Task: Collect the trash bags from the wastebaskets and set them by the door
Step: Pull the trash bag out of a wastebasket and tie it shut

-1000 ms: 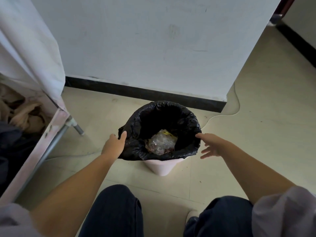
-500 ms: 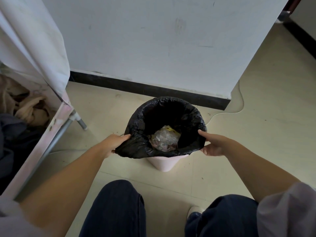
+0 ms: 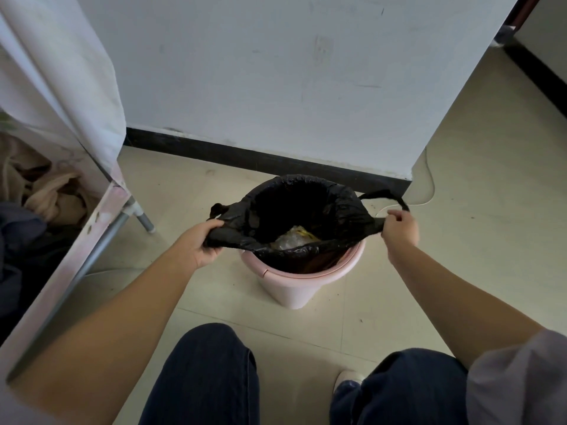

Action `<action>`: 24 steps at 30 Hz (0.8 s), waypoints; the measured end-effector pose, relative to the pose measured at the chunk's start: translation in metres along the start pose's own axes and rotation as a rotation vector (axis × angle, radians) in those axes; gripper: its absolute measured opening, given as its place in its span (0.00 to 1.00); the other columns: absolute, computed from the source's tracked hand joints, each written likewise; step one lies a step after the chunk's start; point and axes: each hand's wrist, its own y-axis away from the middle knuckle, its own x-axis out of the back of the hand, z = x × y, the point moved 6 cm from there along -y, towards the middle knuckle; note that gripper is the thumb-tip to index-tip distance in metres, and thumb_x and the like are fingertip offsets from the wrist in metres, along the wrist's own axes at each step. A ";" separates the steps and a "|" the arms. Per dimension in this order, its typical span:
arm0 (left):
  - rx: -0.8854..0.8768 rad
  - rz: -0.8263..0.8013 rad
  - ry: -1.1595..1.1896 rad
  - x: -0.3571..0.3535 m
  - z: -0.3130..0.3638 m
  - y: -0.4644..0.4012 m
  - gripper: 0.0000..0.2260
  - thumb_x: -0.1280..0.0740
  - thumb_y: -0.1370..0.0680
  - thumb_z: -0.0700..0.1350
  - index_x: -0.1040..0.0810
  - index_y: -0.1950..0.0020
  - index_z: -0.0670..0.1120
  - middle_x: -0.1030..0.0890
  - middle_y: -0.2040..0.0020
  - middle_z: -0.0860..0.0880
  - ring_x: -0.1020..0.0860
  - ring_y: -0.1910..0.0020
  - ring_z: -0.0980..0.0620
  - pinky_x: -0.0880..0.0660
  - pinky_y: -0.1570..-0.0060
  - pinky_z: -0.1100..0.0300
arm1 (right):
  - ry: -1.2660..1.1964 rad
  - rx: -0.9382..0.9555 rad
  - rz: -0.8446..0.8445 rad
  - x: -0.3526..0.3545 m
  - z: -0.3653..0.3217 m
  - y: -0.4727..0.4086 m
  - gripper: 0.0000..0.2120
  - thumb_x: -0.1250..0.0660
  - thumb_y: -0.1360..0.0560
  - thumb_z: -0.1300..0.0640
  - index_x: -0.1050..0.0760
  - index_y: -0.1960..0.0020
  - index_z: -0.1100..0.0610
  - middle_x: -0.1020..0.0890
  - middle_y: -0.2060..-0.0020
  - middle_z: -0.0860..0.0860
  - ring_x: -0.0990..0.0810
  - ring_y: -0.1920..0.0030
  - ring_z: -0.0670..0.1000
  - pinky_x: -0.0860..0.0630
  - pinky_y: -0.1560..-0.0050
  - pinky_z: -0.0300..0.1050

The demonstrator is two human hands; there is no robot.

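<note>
Bag (image 3: 306, 210) in wastebasket (image 3: 294, 286), wall (image 3: 276, 72) behind.

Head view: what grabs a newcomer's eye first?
The black trash bag, centre frame, its near rim pulled off the pink wastebasket on the tile floor. The left hand and right hand each grip a side of it, stretching it wide. Crumpled clear plastic shows inside.

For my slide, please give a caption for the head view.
Both hands, left and right, grip the black trash bag over the pink wastebasket.
</note>
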 end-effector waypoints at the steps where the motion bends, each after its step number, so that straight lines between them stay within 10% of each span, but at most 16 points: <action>1: -0.019 -0.053 0.004 -0.011 0.003 0.003 0.04 0.37 0.22 0.37 0.24 0.50 0.40 0.17 0.62 0.43 0.17 0.63 0.50 0.18 0.61 0.59 | 0.130 0.160 0.012 -0.001 -0.015 0.007 0.15 0.47 0.22 0.61 0.25 0.40 0.58 0.20 0.53 0.56 0.25 0.60 0.53 0.32 0.61 0.43; 3: -0.046 -0.150 -0.034 -0.036 0.007 0.012 0.09 0.39 0.21 0.38 0.25 0.42 0.38 0.19 0.52 0.41 0.19 0.53 0.47 0.20 0.52 0.56 | 0.253 0.399 -0.082 -0.016 -0.039 0.029 0.15 0.48 0.21 0.61 0.25 0.41 0.57 0.19 0.56 0.56 0.26 0.64 0.52 0.33 0.61 0.43; 7: -0.089 -0.282 -0.173 -0.091 0.001 0.041 0.08 0.42 0.20 0.35 0.25 0.46 0.40 0.22 0.55 0.43 0.23 0.55 0.49 0.18 0.66 0.59 | 0.352 0.702 -0.431 -0.067 -0.070 0.087 0.11 0.43 0.20 0.55 0.24 0.44 0.53 0.22 0.67 0.47 0.27 0.70 0.43 0.33 0.66 0.39; 13: -0.186 -0.257 -0.232 -0.120 -0.003 0.058 0.05 0.41 0.21 0.35 0.27 0.52 0.41 0.24 0.62 0.44 0.23 0.63 0.49 0.21 0.71 0.59 | 0.253 0.518 -0.934 -0.104 -0.070 0.139 0.26 0.42 0.24 0.37 0.22 0.48 0.60 0.17 0.51 0.61 0.19 0.50 0.58 0.24 0.44 0.53; 20: -0.179 -0.228 0.004 -0.094 0.021 0.044 0.09 0.39 0.21 0.40 0.28 0.62 0.42 0.26 0.68 0.47 0.24 0.67 0.51 0.21 0.61 0.56 | 0.298 0.489 -0.883 -0.104 -0.053 0.117 0.08 0.38 0.22 0.54 0.26 0.49 0.59 0.21 0.58 0.61 0.23 0.59 0.56 0.27 0.57 0.50; 24: -0.028 -0.117 0.202 -0.075 0.012 0.027 0.14 0.38 0.21 0.39 0.28 0.67 0.41 0.28 0.75 0.47 0.29 0.72 0.53 0.19 0.70 0.58 | 0.053 0.249 -0.752 -0.100 -0.045 0.087 0.11 0.38 0.26 0.57 0.27 0.44 0.57 0.18 0.52 0.56 0.18 0.51 0.55 0.21 0.46 0.51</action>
